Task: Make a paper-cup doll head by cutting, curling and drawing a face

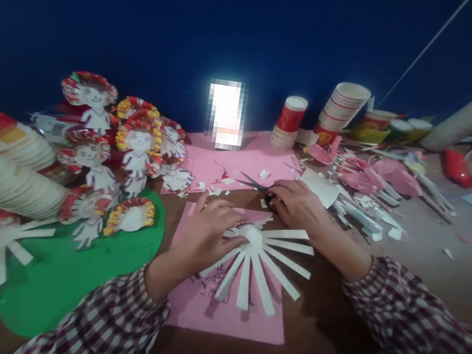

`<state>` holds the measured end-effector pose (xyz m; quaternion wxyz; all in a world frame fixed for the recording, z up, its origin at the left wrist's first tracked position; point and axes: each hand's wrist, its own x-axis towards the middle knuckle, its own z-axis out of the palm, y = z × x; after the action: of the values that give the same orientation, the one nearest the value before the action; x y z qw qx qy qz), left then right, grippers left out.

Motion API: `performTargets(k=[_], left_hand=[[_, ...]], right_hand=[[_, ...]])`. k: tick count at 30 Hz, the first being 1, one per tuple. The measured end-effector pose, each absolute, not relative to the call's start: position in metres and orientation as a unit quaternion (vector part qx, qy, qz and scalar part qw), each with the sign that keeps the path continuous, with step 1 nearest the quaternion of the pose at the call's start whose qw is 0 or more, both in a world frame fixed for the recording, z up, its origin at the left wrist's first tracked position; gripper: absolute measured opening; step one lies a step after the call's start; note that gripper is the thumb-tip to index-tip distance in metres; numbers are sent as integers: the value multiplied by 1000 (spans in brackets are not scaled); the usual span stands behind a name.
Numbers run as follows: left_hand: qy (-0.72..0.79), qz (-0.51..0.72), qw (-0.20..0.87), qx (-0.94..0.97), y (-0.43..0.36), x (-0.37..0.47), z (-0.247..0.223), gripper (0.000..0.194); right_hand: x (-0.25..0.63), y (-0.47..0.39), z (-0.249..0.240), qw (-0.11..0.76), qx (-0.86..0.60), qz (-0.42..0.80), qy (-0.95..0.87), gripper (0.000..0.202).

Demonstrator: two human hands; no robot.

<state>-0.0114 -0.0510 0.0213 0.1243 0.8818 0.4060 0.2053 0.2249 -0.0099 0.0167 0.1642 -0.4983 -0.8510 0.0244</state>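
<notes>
A white paper piece [254, 240], cut into long strips that fan out from a round centre, lies over a pink sheet [269, 324] with dark marks. My left hand [210, 232] is at its upper left side, with the thumb by the centre and the fingers spread. Beyond the paper, my right hand [296, 205] has its fingers curled round the handles of dark scissors [256, 185]. The blades point left over the pink sheet behind, slightly apart.
Paper-doll figures [139, 142] and stacked cups [5, 178] stand at left by a green mat [70, 276]. More cups [289, 120] stand at the back right. Paper scraps and pink pieces [361, 172] litter the right side. A bright blurred object [226, 113] stands at the back.
</notes>
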Motion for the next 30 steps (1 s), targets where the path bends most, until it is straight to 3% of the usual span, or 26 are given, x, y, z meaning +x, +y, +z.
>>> performTargets(k=[4, 12, 18, 21, 25, 30], left_hand=[[423, 196, 77, 881, -53, -10, 22, 37], [431, 156, 89, 884, -57, -7, 23, 33], [455, 192, 202, 846, -54, -10, 31, 26], [452, 220, 272, 820, -53, -14, 39, 19], [436, 261, 385, 770, -49, -24, 46, 20], [404, 282, 434, 754, -43, -34, 45, 21]], right_hand=[[225, -10, 19, 74, -526, -19, -847, 23], [225, -16, 27, 45, -567, -9, -822, 15], [231, -15, 24, 149, -566, 32, -810, 18], [232, -14, 21, 233, -561, 125, -784, 21], [228, -16, 19, 341, -528, 292, -721, 45], [221, -23, 29, 418, -464, 447, -640, 36]])
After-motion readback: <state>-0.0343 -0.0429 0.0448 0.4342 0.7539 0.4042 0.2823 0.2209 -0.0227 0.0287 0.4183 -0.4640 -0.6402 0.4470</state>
